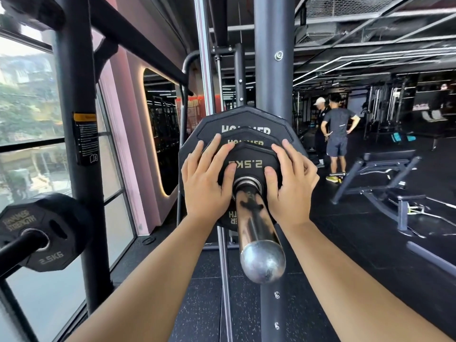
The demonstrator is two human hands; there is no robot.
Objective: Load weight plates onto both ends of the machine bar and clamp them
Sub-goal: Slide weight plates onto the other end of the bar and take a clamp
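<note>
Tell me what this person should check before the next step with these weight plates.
1. Small plate threaded on the bar: ok, the bar passes through its hole.
2. Small plate tight against the middle plate: cannot tell, the seam is hidden from here.
3. Left hand and right hand flat on the small plate, either side of the bar: ok.
4. Bare bar left for a clamp: ok, a shiny length sticks out.
5. Clamp within reach: not ok, none in view.
6. Two people out of the way: ok, they stand far back.
</note>
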